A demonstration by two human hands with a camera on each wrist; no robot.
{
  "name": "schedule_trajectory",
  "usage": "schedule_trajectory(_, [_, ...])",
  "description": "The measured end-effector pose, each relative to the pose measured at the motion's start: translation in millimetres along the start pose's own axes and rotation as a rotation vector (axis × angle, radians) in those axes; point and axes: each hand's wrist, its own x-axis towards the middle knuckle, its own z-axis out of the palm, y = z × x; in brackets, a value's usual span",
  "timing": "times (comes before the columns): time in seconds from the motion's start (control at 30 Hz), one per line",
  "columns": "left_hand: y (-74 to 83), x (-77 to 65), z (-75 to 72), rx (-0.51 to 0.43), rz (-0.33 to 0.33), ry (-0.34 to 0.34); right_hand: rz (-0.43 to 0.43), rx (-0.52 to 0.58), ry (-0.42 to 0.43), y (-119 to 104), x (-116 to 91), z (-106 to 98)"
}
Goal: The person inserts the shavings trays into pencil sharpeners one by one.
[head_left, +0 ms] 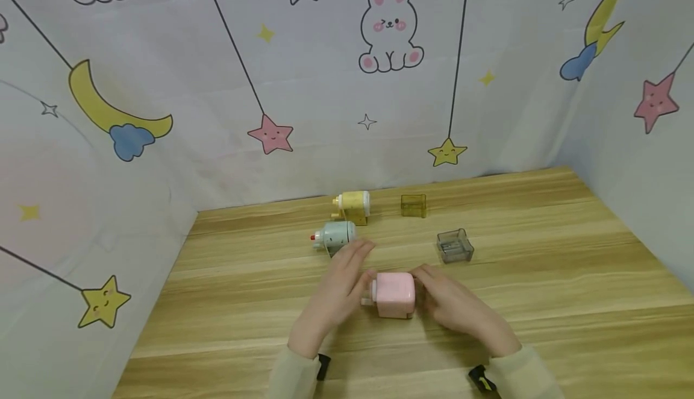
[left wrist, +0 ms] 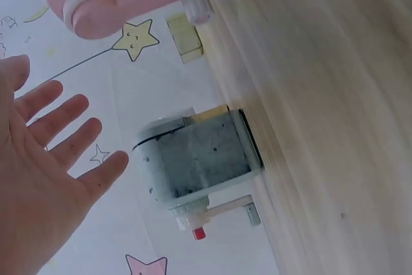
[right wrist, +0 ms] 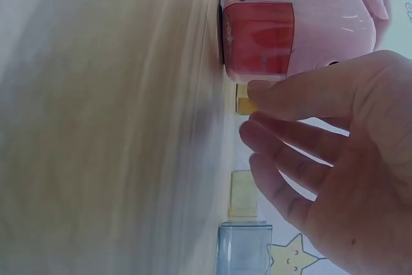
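A pink crank pencil sharpener (head_left: pixel 394 293) stands on the table between the two hands, its crank pointing left. In the right wrist view its red see-through shavings drawer (right wrist: pixel 259 38) sits in the body. My left hand (head_left: pixel 343 284) is at the sharpener's crank side, its fingers extended and spread in the left wrist view, holding nothing. On the other side, my right hand (head_left: pixel 447 299) has loosely bent fingers around no object; its thumb tip is close to the drawer, and whether they touch I cannot tell. A grey-green crank sharpener (head_left: pixel 337 234) stands just beyond the left fingers.
Behind the grey-green sharpener stands a yellow crank sharpener (head_left: pixel 355 206). A yellow see-through drawer (head_left: pixel 414 205) lies near the back edge, with a grey see-through drawer (head_left: pixel 455 246) in front and to its right. Printed cloth (head_left: pixel 325 85) hangs behind the wooden table (head_left: pixel 217 326).
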Motion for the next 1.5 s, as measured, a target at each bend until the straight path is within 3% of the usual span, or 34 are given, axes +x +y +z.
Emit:
schedule_trajectory(0.3, [-13.2,0.0,-6.3,0.100,-0.084,0.050,-0.023,-0.059,0.061,6.4,2.0,-4.3])
schedule_trajectory(0.5, [-21.8,-2.1,-8.0,0.155,-0.136,0.048,0.013,-0.086,0.063,13.1,1.1,-8.4])
schedule_trajectory(0.8, [-41.6,1.1,-10.5,0.178,-0.162,0.069,0.041,-0.114,0.073,21.7,5.6,-18.7])
schedule_trajectory(1.13, [-59.7,8.7,-16.7,0.165,-0.207,-0.014,0.100,-0.114,0.173,41.4,12.7,-28.4])
schedule_trajectory(1.3, [-65.8,12.5,-18.1,0.170,-0.234,-0.059,0.169,-0.143,0.187,59.5,12.5,-31.9])
schedule_trajectory(1.5, [-70.9,16.9,-17.1,0.133,-0.236,-0.070,0.204,-0.098,0.205,71.4,12.2,-30.9])
